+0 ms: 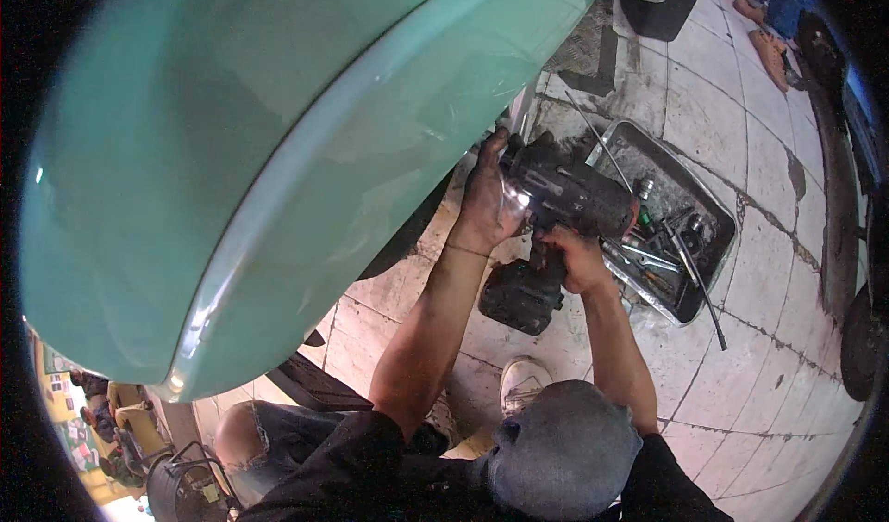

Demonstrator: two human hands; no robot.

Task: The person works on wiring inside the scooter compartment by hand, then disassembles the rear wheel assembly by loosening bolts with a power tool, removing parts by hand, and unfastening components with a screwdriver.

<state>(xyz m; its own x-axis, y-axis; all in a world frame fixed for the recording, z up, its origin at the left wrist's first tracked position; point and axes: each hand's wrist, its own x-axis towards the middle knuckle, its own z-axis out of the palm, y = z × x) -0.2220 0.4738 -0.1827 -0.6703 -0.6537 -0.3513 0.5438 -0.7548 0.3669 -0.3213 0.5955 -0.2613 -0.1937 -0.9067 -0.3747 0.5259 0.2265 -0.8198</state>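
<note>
A black cordless impact wrench (579, 198) with a battery at its base is held just beside the underside of a mint-green vehicle body panel (278, 152) with a bright edge trim. My left hand (486, 198) grips the front of the wrench, its thumb and fingers around the shiny nose, close to a metal part below the panel. My right hand (569, 258) is closed round the handle. What the nose meets is hidden by my hand and the tool. Beyond the wrench lies a dark metal tray (704, 272) of wrenches, sockets and rods.
My bent knee (565, 439) rises at bottom centre, near my shoe (519, 379). A black bin (657, 8) stands at the top. Brown shoes (769, 55) and blue fabric are at upper right, beside a dark long edge. A black stool-like object (176, 485) sits lower left.
</note>
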